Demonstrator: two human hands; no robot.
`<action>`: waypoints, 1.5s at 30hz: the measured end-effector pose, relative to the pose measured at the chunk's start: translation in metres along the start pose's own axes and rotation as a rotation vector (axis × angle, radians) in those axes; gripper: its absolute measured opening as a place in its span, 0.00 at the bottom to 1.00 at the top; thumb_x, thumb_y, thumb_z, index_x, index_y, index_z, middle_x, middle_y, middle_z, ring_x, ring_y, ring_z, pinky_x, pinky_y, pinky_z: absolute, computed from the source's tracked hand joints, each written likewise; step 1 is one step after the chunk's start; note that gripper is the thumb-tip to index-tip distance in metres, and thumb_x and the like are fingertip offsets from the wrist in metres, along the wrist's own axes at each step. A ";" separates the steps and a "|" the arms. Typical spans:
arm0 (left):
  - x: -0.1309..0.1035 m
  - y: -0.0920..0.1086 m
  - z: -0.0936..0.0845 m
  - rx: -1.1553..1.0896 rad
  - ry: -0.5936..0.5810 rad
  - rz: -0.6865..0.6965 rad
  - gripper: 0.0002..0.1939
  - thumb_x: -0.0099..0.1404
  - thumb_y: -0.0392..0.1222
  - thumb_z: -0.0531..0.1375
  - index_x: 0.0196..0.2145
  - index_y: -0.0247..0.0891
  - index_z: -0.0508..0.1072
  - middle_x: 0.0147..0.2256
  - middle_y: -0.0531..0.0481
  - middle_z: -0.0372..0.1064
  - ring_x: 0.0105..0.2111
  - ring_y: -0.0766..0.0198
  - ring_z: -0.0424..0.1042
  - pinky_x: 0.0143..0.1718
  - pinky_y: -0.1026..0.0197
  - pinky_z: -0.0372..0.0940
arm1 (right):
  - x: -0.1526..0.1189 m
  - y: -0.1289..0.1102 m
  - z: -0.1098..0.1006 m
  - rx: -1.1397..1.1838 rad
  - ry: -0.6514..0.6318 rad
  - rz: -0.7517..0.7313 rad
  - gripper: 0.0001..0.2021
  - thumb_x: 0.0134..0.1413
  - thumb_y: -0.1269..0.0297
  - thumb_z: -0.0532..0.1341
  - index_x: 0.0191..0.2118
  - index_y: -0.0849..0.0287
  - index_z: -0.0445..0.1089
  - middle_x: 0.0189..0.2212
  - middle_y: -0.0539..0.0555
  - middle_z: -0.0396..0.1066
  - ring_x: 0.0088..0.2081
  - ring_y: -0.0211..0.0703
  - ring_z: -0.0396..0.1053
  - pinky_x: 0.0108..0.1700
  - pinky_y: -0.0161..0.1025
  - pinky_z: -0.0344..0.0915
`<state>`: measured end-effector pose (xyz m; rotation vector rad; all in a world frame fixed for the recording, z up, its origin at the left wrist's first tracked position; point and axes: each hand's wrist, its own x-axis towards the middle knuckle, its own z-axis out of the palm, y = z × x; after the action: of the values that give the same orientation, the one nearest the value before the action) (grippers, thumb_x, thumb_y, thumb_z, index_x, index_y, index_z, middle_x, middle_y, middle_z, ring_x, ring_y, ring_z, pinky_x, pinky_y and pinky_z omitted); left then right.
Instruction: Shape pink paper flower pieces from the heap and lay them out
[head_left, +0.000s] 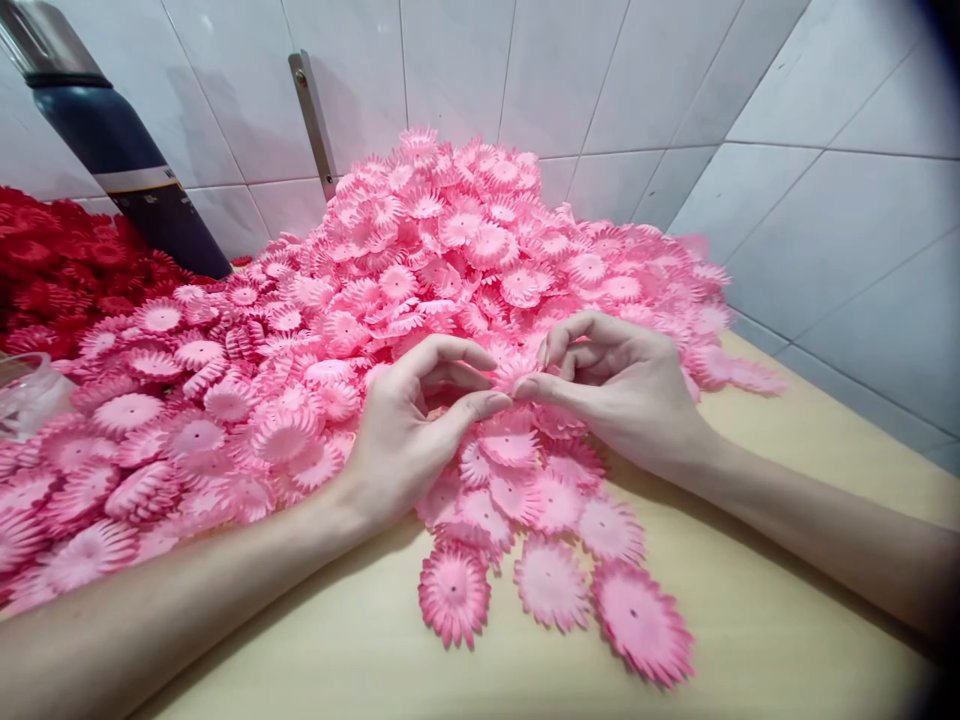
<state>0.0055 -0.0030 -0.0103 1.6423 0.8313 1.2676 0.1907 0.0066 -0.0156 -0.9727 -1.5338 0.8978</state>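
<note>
A pink petal piece (517, 368) with a fringed edge is held between my two hands, in front of a large heap of similar pink pieces (457, 230). My left hand (427, 420) pinches its left side with thumb and fingers. On the right side, my right hand (615, 385) grips it the same way, the two thumb tips almost touching. Below the hands, several loose pink pieces lie spread on the table, among them a darker-edged one (643, 620) and a paler one (551, 583).
A dark blue bottle (142, 160) leans at the upper left beside a pile of red pieces (67, 265). A clear plastic cup (34, 395) sits at the left edge. Behind the pale table (810, 455) stands a tiled wall (600, 90) with a metal strip (313, 120).
</note>
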 end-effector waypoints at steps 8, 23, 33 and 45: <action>0.001 0.005 0.005 0.091 0.201 0.043 0.11 0.58 0.33 0.65 0.33 0.40 0.64 0.29 0.57 0.67 0.29 0.70 0.71 0.29 0.68 0.67 | 0.000 -0.004 0.005 0.014 0.125 -0.020 0.17 0.36 0.59 0.75 0.27 0.55 0.66 0.19 0.44 0.63 0.17 0.30 0.56 0.17 0.32 0.55; -0.003 0.008 -0.001 0.189 0.012 0.192 0.05 0.58 0.32 0.65 0.33 0.39 0.78 0.37 0.49 0.75 0.39 0.64 0.75 0.40 0.62 0.72 | -0.003 -0.004 0.000 -0.045 -0.075 -0.063 0.17 0.56 0.52 0.62 0.22 0.57 0.70 0.17 0.49 0.67 0.19 0.34 0.61 0.21 0.35 0.57; 0.000 -0.001 0.001 -0.027 0.147 0.089 0.18 0.50 0.35 0.71 0.35 0.40 0.67 0.36 0.55 0.64 0.31 0.71 0.67 0.32 0.69 0.69 | -0.007 -0.005 0.003 -0.256 -0.282 -0.290 0.06 0.59 0.68 0.58 0.30 0.56 0.69 0.23 0.48 0.65 0.22 0.34 0.61 0.23 0.35 0.58; 0.003 -0.001 -0.004 0.080 -0.004 -0.126 0.20 0.56 0.40 0.67 0.47 0.36 0.76 0.33 0.49 0.76 0.33 0.64 0.74 0.37 0.62 0.69 | -0.006 -0.004 0.000 -0.233 -0.141 -0.209 0.18 0.62 0.53 0.55 0.24 0.55 0.70 0.23 0.53 0.69 0.29 0.44 0.67 0.32 0.42 0.62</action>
<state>0.0030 0.0011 -0.0093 1.6275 0.9785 1.1566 0.1909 -0.0003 -0.0143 -0.9064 -1.8535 0.6609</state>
